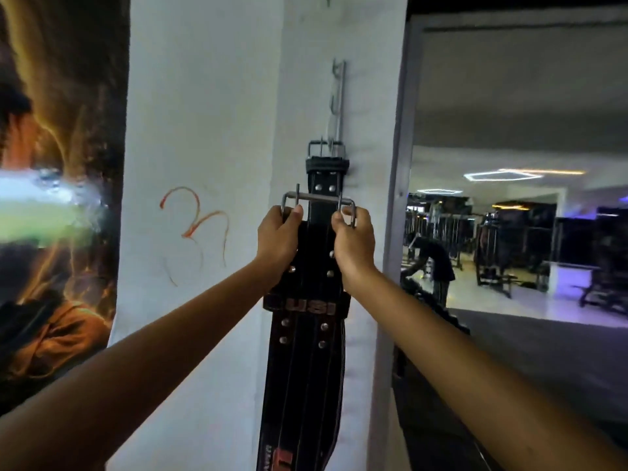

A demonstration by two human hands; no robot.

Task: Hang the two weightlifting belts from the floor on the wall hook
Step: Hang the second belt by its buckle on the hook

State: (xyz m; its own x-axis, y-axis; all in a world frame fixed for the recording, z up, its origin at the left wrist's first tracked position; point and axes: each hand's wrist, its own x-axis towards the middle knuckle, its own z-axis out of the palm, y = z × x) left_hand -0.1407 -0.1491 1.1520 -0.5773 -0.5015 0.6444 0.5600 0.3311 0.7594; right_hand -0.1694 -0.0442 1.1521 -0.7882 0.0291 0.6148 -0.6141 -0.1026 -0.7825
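A metal hook rack [338, 96] is fixed upright on the white pillar. One black weightlifting belt [327, 173] hangs flat against the pillar with its buckle over the rack's lowest hook. In front of it I hold up a second black belt [307, 338] marked USI. My left hand [279, 237] grips the left end of its steel buckle [317, 200]. My right hand [353, 241] pinches the right end. The buckle sits level, below the hanging belt's buckle. The second belt's strap drops straight down out of view.
A large dark poster [57, 185] covers the wall on the left. An orange scribble [193, 229] marks the pillar. On the right a framed mirror or opening [401, 185] shows gym machines and a bent-over person [435, 263].
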